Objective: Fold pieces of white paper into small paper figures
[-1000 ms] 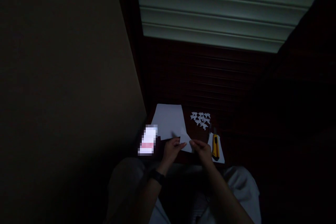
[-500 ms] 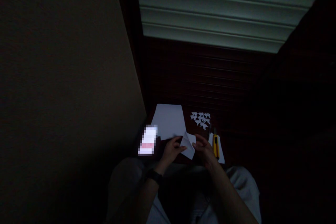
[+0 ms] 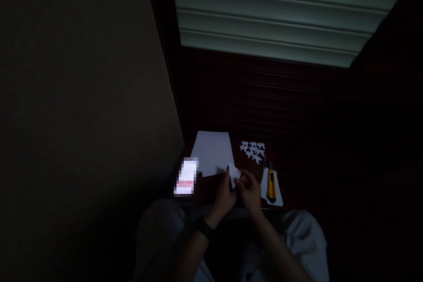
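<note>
In dim light, my left hand (image 3: 225,195) and my right hand (image 3: 249,191) are pressed close together above the near edge of a small dark table (image 3: 244,167). Both pinch a small white piece of folded paper (image 3: 234,172), which sticks up between the fingertips. A dark watch sits on my left wrist. A larger white sheet (image 3: 213,152) lies just beyond my left hand. A cluster of several small white paper figures (image 3: 253,150) lies beyond my right hand.
A yellow utility knife (image 3: 271,185) rests on a white scrap (image 3: 277,191) at the right. A lit, blurred-out phone screen (image 3: 187,177) lies at the left. A beige wall fills the left; a slatted window and dark wood panelling rise behind. My lap is below.
My hands have drawn together and the paper piece is folded smaller, now held upright between the fingertips instead of spread out between the hands.
</note>
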The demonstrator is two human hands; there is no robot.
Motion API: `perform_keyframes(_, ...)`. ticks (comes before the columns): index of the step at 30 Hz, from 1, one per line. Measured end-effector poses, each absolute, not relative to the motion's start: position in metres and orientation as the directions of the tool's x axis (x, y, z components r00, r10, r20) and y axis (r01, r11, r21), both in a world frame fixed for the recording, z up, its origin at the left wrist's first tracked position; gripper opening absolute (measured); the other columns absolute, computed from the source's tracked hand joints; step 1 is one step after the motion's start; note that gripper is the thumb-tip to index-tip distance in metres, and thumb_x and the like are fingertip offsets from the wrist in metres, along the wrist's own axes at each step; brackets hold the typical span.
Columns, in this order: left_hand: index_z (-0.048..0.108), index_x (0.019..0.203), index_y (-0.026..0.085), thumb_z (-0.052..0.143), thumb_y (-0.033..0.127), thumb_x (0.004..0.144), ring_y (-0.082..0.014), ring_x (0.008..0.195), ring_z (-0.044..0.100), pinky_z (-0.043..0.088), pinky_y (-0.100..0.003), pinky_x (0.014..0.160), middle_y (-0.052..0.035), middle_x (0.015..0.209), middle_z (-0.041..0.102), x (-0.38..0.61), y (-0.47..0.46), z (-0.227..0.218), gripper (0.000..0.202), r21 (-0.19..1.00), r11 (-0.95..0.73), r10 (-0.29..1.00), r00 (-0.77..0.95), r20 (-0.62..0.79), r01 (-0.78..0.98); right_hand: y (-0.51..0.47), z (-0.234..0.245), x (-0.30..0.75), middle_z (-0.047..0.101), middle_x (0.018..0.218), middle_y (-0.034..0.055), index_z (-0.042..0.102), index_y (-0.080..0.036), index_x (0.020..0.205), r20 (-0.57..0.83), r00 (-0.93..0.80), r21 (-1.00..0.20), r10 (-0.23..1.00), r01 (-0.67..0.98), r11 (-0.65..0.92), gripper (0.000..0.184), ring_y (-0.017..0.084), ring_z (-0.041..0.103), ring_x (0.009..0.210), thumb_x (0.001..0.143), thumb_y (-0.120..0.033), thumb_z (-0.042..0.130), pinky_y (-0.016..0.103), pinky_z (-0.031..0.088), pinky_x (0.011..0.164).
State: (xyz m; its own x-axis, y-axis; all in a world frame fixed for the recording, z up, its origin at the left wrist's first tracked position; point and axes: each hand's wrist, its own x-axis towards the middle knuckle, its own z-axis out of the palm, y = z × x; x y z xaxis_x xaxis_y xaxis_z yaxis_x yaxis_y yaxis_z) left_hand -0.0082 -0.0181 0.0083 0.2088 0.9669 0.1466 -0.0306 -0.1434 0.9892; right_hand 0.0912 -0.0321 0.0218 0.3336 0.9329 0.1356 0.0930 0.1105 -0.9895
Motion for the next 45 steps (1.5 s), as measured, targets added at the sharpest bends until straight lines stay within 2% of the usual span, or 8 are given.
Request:
perform_keyframes(4, 0.033, 0.13, 0.019, 0.048, 0.017, 0.077, -0.0208, 0.123, 0.031, 0.022, -0.035, 0.102, -0.0078, 0.133, 0.037, -0.012, -0.017, 0.001, 0.055, 0.98, -0.199, 0.965, 0.18, 0.193, 0.018, -0.038, 0.027, 0.088, 0.061, 0.101, 0.0077, 0.052, -0.02, 0.11, 0.187, 0.276, -0.978, 0.943, 0.144, 0.152, 0.039, 0.021, 0.057, 0.089, 0.074, -0.035, 0.055, 0.032, 0.045, 0.078)
perform_keyframes(12, 0.054, 0.11, 0.013, 0.047, 0.04, 0.079, -0.0241, 0.095, 0.056, 0.043, -0.034, 0.079, -0.0111, 0.105, 0.061, -0.029, -0.009, -0.01, 0.042, 0.989, 0.082, 0.954, 0.298, -0.042, -0.123, -0.038, 0.027, 0.106, 0.059, 0.107, 0.0079, 0.05, -0.021, 0.111, 0.2, 0.157, -0.979, 0.967, 0.083, 0.189, 0.038, 0.021, 0.053, 0.101, 0.075, -0.032, 0.056, 0.037, 0.038, 0.09)
perform_keyframes(15, 0.057, 0.104, 0.011, 0.046, 0.049, 0.076, -0.0228, 0.081, 0.059, 0.045, -0.033, 0.071, -0.0108, 0.09, 0.065, -0.033, -0.008, -0.008, 0.049, 0.969, 0.201, 0.936, 0.322, -0.145, -0.147, -0.029, 0.017, 0.117, 0.059, 0.105, 0.007, 0.051, -0.022, 0.109, 0.13, 0.204, -0.982, 0.97, 0.16, 0.098, 0.047, 0.023, 0.054, 0.098, 0.066, -0.032, 0.065, 0.038, 0.04, 0.086)
perform_keyframes(20, 0.062, 0.092, 0.011, 0.048, 0.054, 0.073, -0.0205, 0.072, 0.06, 0.044, -0.03, 0.065, -0.0092, 0.078, 0.066, -0.032, -0.006, -0.011, 0.049, 0.966, 0.236, 0.921, 0.342, -0.189, -0.103, -0.02, -0.006, 0.131, 0.066, 0.081, 0.0038, 0.058, -0.018, 0.098, -0.103, -0.042, -0.992, 0.994, 0.076, -0.099, 0.04, 0.02, 0.061, 0.073, 0.06, -0.028, 0.068, 0.034, 0.047, 0.066)
perform_keyframes(24, 0.063, 0.085, 0.01, 0.053, 0.05, 0.071, -0.0211, 0.072, 0.06, 0.046, -0.029, 0.06, -0.0097, 0.077, 0.065, -0.038, 0.002, -0.015, 0.044, 0.971, 0.23, 0.912, 0.363, -0.194, -0.059, -0.023, -0.012, 0.137, 0.066, 0.07, 0.0026, 0.062, -0.015, 0.089, -0.159, -0.096, -0.987, 0.983, 0.019, -0.158, 0.034, 0.018, 0.059, 0.062, 0.06, -0.033, 0.067, 0.029, 0.046, 0.058)
perform_keyframes(31, 0.058, 0.1, 0.011, 0.065, 0.037, 0.065, -0.0235, 0.071, 0.062, 0.051, -0.035, 0.057, -0.0119, 0.085, 0.065, -0.058, 0.013, -0.011, 0.044, 0.979, 0.188, 0.882, 0.452, -0.132, -0.081, -0.03, -0.004, 0.144, 0.064, 0.062, 0.0005, 0.062, -0.016, 0.093, -0.25, -0.154, -0.963, 0.956, -0.065, -0.262, 0.041, 0.015, 0.057, 0.054, 0.059, -0.038, 0.068, 0.025, 0.041, 0.05)
perform_keyframes(39, 0.055, 0.106, 0.011, 0.065, 0.031, 0.066, -0.0237, 0.074, 0.063, 0.05, -0.042, 0.069, -0.0135, 0.088, 0.065, -0.065, 0.011, 0.002, 0.045, 0.934, 0.32, 0.819, 0.542, -0.188, -0.16, -0.029, -0.003, 0.147, 0.067, 0.069, 0.0033, 0.058, -0.017, 0.105, -0.288, -0.174, -0.931, 0.942, -0.181, -0.318, 0.053, 0.015, 0.056, 0.054, 0.056, -0.031, 0.072, 0.026, 0.04, 0.052)
perform_keyframes(45, 0.062, 0.083, 0.008, 0.064, 0.022, 0.065, -0.0247, 0.078, 0.062, 0.048, -0.041, 0.073, -0.015, 0.089, 0.064, -0.066, 0.012, 0.003, 0.023, 0.888, 0.382, 0.812, 0.552, -0.19, -0.256, -0.029, -0.01, 0.15, 0.066, 0.07, 0.0058, 0.068, -0.012, 0.083, -0.27, -0.174, -0.936, 0.947, -0.183, -0.3, 0.032, 0.015, 0.055, 0.059, 0.057, -0.031, 0.072, 0.025, 0.038, 0.055)
